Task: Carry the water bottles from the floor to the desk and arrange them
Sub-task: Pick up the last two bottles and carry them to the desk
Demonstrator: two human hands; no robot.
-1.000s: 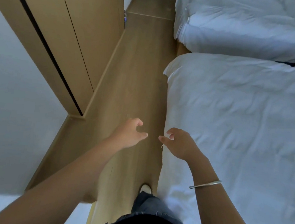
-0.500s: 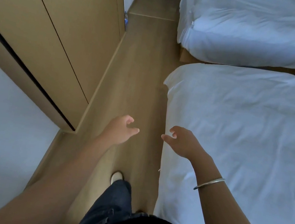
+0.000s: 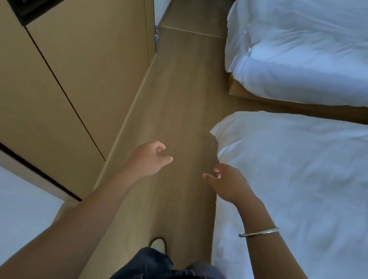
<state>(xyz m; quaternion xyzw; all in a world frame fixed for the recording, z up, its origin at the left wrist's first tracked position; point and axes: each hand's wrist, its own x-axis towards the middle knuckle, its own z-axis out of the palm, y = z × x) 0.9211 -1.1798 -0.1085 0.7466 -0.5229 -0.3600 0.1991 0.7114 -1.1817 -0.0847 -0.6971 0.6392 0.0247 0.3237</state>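
Blue-labelled bottle (floor) beyond hands

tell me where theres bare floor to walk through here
Free: the brown wood floor strip between the tan wooden cabinet and the two white beds. Tight: far end by the cabinet corner, where a clear water bottle stands. Both hands hold nothing.

Wooden floor between wardrobe and beds

A water bottle stands on the floor at the far corner of the wardrobe; two white beds sit opposite it.
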